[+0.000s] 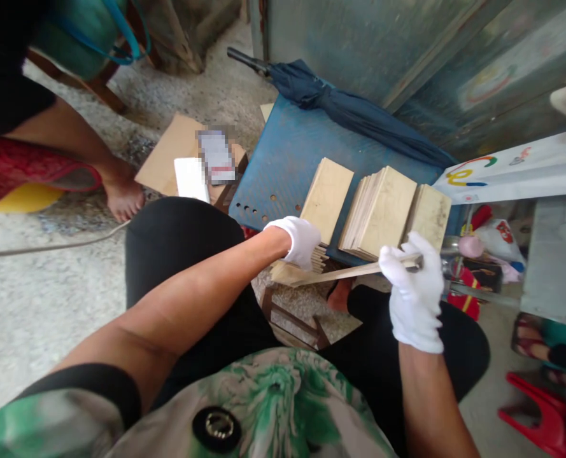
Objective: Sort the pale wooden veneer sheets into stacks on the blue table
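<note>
My right hand (415, 289), in a white glove, grips the right end of a thin wooden board (347, 273) seen nearly edge-on, with thumb and fingers about it. The board slants down to the left, its other end just below my left hand (299, 240). That hand, also gloved in white, lies at the near end of the left stack of thin wooden boards (328, 194); its fingers are hidden. Beside it stand a thicker middle stack of boards (388, 210) and, further right, a stained stack (430, 213).
A blue perforated stool (277, 172) bears the stacks and a folded dark umbrella (349, 108). Cardboard (168, 152) with a white box (191, 178) lies left. Another person's bare foot (125, 194) is near it. A red plastic object (540, 413) is at lower right.
</note>
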A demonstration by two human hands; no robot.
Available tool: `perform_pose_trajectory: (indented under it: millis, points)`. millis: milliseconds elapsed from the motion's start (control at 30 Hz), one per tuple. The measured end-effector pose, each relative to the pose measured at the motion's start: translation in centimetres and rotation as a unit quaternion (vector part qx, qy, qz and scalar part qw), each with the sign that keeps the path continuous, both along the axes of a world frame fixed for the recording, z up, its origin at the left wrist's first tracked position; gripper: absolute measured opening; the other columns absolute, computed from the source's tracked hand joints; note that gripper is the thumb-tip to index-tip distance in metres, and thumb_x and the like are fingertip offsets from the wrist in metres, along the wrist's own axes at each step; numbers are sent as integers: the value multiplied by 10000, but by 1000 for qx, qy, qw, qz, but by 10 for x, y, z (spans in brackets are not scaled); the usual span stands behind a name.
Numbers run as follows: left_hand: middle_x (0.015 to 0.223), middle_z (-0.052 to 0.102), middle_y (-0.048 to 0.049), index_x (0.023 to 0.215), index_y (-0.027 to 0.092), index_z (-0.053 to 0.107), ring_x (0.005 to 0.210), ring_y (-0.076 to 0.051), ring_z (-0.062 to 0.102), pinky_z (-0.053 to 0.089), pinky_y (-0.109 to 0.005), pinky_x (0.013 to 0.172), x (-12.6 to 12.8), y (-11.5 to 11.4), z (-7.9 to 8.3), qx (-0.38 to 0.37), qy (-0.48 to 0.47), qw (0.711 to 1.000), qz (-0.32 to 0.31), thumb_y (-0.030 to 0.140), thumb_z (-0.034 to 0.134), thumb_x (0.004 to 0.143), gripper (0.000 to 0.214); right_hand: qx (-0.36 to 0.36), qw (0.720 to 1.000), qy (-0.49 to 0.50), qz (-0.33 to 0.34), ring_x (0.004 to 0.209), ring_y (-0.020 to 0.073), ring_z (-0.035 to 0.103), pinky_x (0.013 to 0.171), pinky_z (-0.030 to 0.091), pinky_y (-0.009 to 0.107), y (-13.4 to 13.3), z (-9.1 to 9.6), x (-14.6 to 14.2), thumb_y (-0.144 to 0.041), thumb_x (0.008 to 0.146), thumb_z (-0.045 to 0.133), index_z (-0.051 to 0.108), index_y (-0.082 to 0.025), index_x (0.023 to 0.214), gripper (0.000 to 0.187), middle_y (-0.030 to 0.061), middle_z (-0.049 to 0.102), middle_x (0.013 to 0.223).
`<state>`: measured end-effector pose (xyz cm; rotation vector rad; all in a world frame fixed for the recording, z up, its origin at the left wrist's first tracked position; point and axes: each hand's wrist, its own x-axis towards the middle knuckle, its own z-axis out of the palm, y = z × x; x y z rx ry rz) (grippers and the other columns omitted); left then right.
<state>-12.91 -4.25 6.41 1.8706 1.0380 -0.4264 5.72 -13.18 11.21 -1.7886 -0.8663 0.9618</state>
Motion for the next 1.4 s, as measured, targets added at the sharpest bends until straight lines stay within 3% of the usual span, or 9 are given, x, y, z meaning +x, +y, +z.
perform_pose_trajectory:
  millis: [133, 267, 433, 633, 800, 900, 1067, 1233, 1400]
  points:
    - [925, 729, -160, 864, 162, 772, 952, -352, 659, 495, -420, 872, 0, -3, 5, 28, 10, 1000, -10, 327, 815, 559, 350, -65, 991, -115, -32, 1016, 188, 584, 969, 469, 361, -36, -17, -16, -440, 623, 834, 518, -204, 1276, 763, 44, 576, 1093]
    - [1005, 720, -177, 1043, 134, 740, 968, -327, 665, 507, -367, 850, -2, -2, 17, 69, 1, 995, -74, 388, 719, 653, 466, -154, 963, -215, -51, 921, 223, 606, 912, 492, 404, -58, -50, -32, -552, 551, 819, 587, -142, 1138, 753, 83, 609, 1034]
    - [1057, 714, -160, 1095, 161, 730, 1025, -304, 651, 489, -325, 874, -9, -1, 22, 77, 1, 996, -53, 406, 713, 642, 515, -229, 924, -304, -32, 997, 278, 542, 941, 448, 403, -66, -98, -52, -563, 518, 798, 601, -155, 905, 596, 98, 592, 901]
    - [1064, 714, -150, 1105, 167, 732, 1047, -311, 638, 479, -340, 887, -14, -2, 25, 67, -7, 998, -15, 374, 722, 636, 513, -282, 898, -336, -23, 1037, 283, 493, 902, 457, 343, -68, -143, -66, -526, 496, 820, 548, -175, 895, 597, 145, 528, 1006]
    - [1041, 715, -170, 1138, 126, 711, 1018, -313, 647, 494, -330, 837, -16, -2, 30, 85, -14, 995, -45, 369, 688, 672, 526, -270, 891, -365, 4, 1048, 304, 492, 932, 442, 355, -75, -170, -65, -577, 501, 799, 555, -151, 910, 639, 183, 518, 1046]
    - [1028, 716, -178, 1136, 109, 710, 997, -314, 655, 499, -327, 821, -15, -2, 31, 96, -24, 993, -61, 353, 679, 677, 521, -267, 886, -379, -4, 1036, 306, 507, 919, 453, 360, -77, -182, -63, -588, 507, 786, 566, -142, 919, 646, 205, 519, 1085]
    - [1017, 718, -168, 1113, 118, 720, 1011, -305, 650, 497, -312, 835, -13, -1, 29, 80, -24, 996, -44, 337, 704, 651, 512, -303, 875, -379, -11, 956, 307, 563, 863, 478, 371, -76, -192, -60, -630, 517, 762, 588, -156, 853, 607, 172, 601, 937]
    - [972, 722, -177, 1056, 118, 740, 976, -300, 660, 503, -311, 812, -10, 0, 26, 70, -18, 996, -59, 332, 704, 651, 460, -304, 869, -389, 29, 949, 319, 597, 833, 483, 361, -76, -192, -63, -658, 520, 759, 604, -156, 802, 597, 167, 638, 863]
    - [937, 726, -175, 1035, 129, 750, 935, -294, 670, 505, -313, 791, -6, 1, 24, 58, -11, 997, -50, 335, 708, 658, 432, -314, 876, -366, 28, 914, 326, 625, 807, 499, 369, -73, -185, -67, -623, 493, 789, 641, -130, 793, 596, 183, 669, 865]
